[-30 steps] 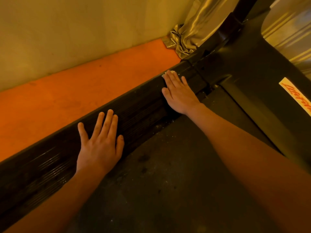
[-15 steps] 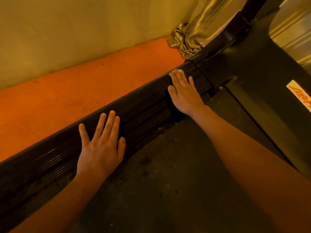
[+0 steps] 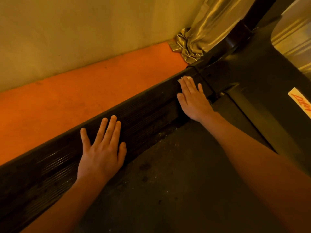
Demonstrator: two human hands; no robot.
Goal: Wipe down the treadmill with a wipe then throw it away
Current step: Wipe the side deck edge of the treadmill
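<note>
So the treadmill rail (image 3: 143, 113) runs long from 8 o'clock up to 2. The right hand (image 3: 193, 101), fingers straight, presses the wipe (image 3: 186, 77) on its far end. Only a white corner peeks out, so can't tell which way it lies. The left hand (image 3: 102, 148) rests flat nearer me. There's a dusty belt (image 3: 168, 182) at 5, orange floor (image 3: 67, 98) and beige wall (image 3: 84, 31) at 10, and a gold curtain (image 3: 198, 36) at 1.

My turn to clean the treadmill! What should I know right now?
Left hand: flat and empty on the ribbed side rail.
Right hand: flat, pressing the white wipe onto the rail's far end, beside the motor cover.
Done: how much is wiped cannot be told.
Left: dusty specks show on the belt. The wipe is not thrown away yet, and no bin is in view.
</note>
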